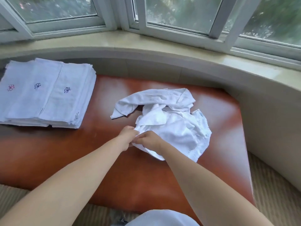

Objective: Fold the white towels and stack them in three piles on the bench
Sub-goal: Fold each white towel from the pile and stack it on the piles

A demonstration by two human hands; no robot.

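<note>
Folding mostly done: three folded piles (47, 93) lie side by side on bench (219, 111).
Left hand (127, 137) and right hand (149, 141) both pinch crumpled towels (171, 124), unfolded.

We have just one camera, and it sits on the person's head. It looks forward and down, so we see the bench (211, 144) from above and up close. Both arms reach in from the bottom of the frame, and the left hand (127, 137) and the right hand (150, 141) meet near the middle. The windows (179, 15) curve across the top of the frame because the lens is very wide. With one view only, no other view shares the scene.
</note>
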